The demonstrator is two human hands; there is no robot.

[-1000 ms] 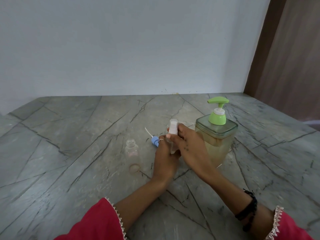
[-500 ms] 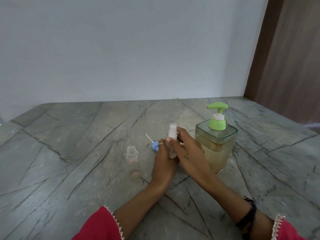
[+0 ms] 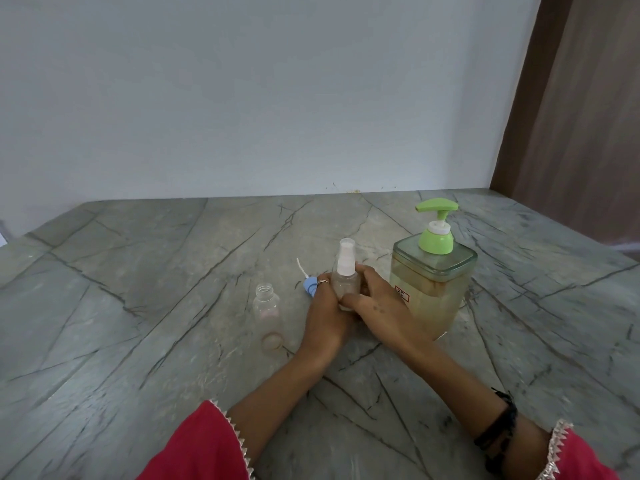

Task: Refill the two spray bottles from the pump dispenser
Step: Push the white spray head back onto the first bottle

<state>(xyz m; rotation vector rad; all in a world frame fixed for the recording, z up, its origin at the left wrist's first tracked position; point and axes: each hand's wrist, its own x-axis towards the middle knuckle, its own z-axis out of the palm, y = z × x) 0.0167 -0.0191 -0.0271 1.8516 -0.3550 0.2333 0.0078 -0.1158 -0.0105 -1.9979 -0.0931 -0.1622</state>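
Both hands are wrapped around one small clear spray bottle [image 3: 345, 284] standing on the counter [image 3: 138, 289] just left of the pump dispenser [image 3: 433, 271]: the left hand [image 3: 327, 315] grips its lower body, and the right hand [image 3: 375, 303] curls round its side. Its white spray top [image 3: 346, 256] sits on the neck. The bottle looks light, thin-walled and smooth — best held at the body, not the top. The second bottle [image 3: 266, 311] stands open to the left, near its blue cap [image 3: 309, 285] with dip tube. The dispenser looks heavy and stable — close enough to crowd the right hand.
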